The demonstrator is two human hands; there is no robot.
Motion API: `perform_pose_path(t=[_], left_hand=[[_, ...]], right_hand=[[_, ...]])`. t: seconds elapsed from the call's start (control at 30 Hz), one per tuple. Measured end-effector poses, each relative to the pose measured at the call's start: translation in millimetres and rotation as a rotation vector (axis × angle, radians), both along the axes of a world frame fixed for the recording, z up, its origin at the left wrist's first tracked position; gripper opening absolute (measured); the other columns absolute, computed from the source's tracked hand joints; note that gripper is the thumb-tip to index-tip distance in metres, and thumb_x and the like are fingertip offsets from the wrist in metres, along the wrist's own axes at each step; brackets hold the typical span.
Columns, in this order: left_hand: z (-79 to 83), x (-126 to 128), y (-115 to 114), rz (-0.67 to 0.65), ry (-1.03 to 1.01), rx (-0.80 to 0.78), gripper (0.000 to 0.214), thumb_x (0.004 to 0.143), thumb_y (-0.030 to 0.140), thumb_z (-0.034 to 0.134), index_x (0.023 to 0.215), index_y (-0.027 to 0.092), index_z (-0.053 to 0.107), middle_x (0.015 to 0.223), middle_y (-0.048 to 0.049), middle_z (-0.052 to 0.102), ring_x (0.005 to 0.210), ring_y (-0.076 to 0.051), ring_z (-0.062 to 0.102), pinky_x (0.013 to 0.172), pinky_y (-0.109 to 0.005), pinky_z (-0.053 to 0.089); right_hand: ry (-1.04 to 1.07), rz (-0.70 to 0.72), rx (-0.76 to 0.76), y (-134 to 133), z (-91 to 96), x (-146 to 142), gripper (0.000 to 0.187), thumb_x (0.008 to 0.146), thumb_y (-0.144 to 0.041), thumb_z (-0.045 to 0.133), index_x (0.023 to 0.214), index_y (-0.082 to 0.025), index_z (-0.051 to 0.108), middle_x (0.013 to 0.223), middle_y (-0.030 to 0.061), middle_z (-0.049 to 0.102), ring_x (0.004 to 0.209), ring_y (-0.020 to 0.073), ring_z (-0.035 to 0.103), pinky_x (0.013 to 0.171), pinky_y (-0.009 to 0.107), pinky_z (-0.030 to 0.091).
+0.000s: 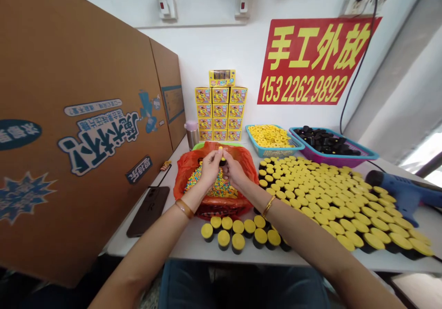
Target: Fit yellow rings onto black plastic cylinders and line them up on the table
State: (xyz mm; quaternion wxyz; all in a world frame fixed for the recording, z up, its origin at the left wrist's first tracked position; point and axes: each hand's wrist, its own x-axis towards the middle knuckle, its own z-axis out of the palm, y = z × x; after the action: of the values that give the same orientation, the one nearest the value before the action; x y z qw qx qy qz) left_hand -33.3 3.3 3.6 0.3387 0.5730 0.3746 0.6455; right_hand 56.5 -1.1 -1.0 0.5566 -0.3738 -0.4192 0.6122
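My left hand and my right hand meet above an orange plastic bag filled with small multicoloured candy beads. The left fingertips appear to pinch a small yellow disc. A small black cup sits against my right fingers, partly hidden by them. Several black cups with yellow lids stand on the table just below my forearms. Many more cover the table to the right of my right hand.
A large printed cardboard carton stands at the left, with a dark phone beside it. At the back are stacked yellow boxes, a teal basket of yellow discs and a purple basket of black cups. A blue glue gun lies at the right.
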Motion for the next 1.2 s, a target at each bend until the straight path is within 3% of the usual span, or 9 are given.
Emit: perform_pose_path(t=[0.13, 0.23, 0.33, 0.5, 0.67, 0.83, 0.97, 1.07, 1.2], left_hand=[[-0.2, -0.8, -0.4, 0.056, 0.119, -0.070, 0.031, 0.090, 0.043, 0.050, 0.075, 0.018, 0.059, 0.079, -0.0040, 0.064, 0.080, -0.017, 0.057, 0.075, -0.027, 0.046], [0.8, 1.1, -5.3, 0.096, 0.202, 0.003, 0.026, 0.090, 0.038, 0.049, 0.075, 0.018, 0.058, 0.079, -0.0033, 0.063, 0.078, -0.017, 0.056, 0.075, -0.027, 0.044], [2.3, 3.0, -8.9, 0.128, 0.177, 0.041, 0.025, 0.088, 0.033, 0.045, 0.070, 0.018, 0.054, 0.073, -0.0016, 0.060, 0.071, -0.015, 0.053, 0.069, -0.025, 0.043], [2.3, 3.2, -8.1, 0.210, 0.131, -0.034, 0.028, 0.083, 0.030, 0.044, 0.058, 0.019, 0.050, 0.060, -0.0002, 0.056, 0.062, -0.015, 0.048, 0.062, -0.026, 0.039], [2.4, 3.6, -8.1, -0.014, -0.068, -0.041, 0.021, 0.077, 0.033, 0.054, 0.067, 0.017, 0.063, 0.071, -0.0027, 0.067, 0.071, -0.016, 0.058, 0.070, -0.027, 0.045], [3.2, 0.4, -6.7, -0.211, -0.292, -0.266, 0.025, 0.069, 0.040, 0.068, 0.072, 0.015, 0.068, 0.069, -0.0041, 0.067, 0.067, -0.016, 0.059, 0.063, -0.026, 0.044], [2.6, -1.1, -5.4, -0.215, -0.359, -0.326, 0.031, 0.063, 0.043, 0.076, 0.067, 0.014, 0.064, 0.062, -0.0012, 0.062, 0.055, -0.011, 0.051, 0.053, -0.024, 0.038], [3.8, 1.0, -7.9, -0.163, -0.231, -0.246, 0.037, 0.070, 0.051, 0.073, 0.068, 0.015, 0.064, 0.064, -0.0019, 0.063, 0.057, -0.012, 0.051, 0.053, -0.024, 0.039], [5.0, 3.3, -11.4, -0.086, -0.021, -0.095, 0.035, 0.078, 0.050, 0.065, 0.069, 0.017, 0.065, 0.071, -0.0027, 0.064, 0.070, -0.015, 0.056, 0.065, -0.025, 0.045]], right_hand=[[-0.016, 0.017, 0.013, -0.1, -2.4, 2.6, 0.055, 0.074, -0.072, 0.063, 0.061, -0.023, 0.041, 0.042, -0.0083, 0.029, 0.037, 0.0078, 0.024, 0.035, 0.023, 0.022], [-0.012, 0.039, -0.005, -1.8, -3.1, 2.4, 0.059, 0.076, -0.076, 0.057, 0.058, -0.023, 0.037, 0.041, -0.0071, 0.030, 0.037, 0.0080, 0.027, 0.036, 0.023, 0.023], [-0.014, 0.045, 0.000, -2.9, -4.1, -0.1, 0.057, 0.075, -0.075, 0.056, 0.061, -0.022, 0.040, 0.042, -0.0071, 0.033, 0.037, 0.0079, 0.029, 0.036, 0.023, 0.023], [-0.051, 0.042, 0.087, -2.1, -9.3, -3.9, 0.053, 0.073, -0.074, 0.059, 0.070, -0.022, 0.048, 0.044, -0.0084, 0.037, 0.035, 0.0081, 0.031, 0.034, 0.022, 0.024], [-0.066, 0.022, 0.090, -1.6, -10.0, -2.9, 0.051, 0.076, -0.072, 0.058, 0.069, -0.023, 0.046, 0.041, -0.0095, 0.032, 0.034, 0.0073, 0.026, 0.032, 0.022, 0.023], [-0.058, 0.065, 0.033, -4.4, -7.1, -1.7, 0.049, 0.079, -0.067, 0.058, 0.066, -0.022, 0.044, 0.040, -0.0091, 0.033, 0.033, 0.0069, 0.026, 0.032, 0.022, 0.025], [0.003, 0.131, -0.045, -3.4, -5.3, 0.2, 0.048, 0.079, -0.065, 0.058, 0.065, -0.022, 0.042, 0.040, -0.0096, 0.034, 0.034, 0.0057, 0.023, 0.034, 0.020, 0.024], [0.055, 0.134, -0.095, -1.5, -3.2, 3.2, 0.046, 0.080, -0.064, 0.056, 0.067, -0.022, 0.042, 0.039, -0.0104, 0.031, 0.033, 0.0052, 0.019, 0.034, 0.019, 0.020], [0.056, 0.135, -0.128, -3.2, -0.6, 5.7, 0.047, 0.080, -0.065, 0.055, 0.067, -0.021, 0.044, 0.041, -0.0086, 0.035, 0.034, 0.0058, 0.024, 0.034, 0.019, 0.024]])
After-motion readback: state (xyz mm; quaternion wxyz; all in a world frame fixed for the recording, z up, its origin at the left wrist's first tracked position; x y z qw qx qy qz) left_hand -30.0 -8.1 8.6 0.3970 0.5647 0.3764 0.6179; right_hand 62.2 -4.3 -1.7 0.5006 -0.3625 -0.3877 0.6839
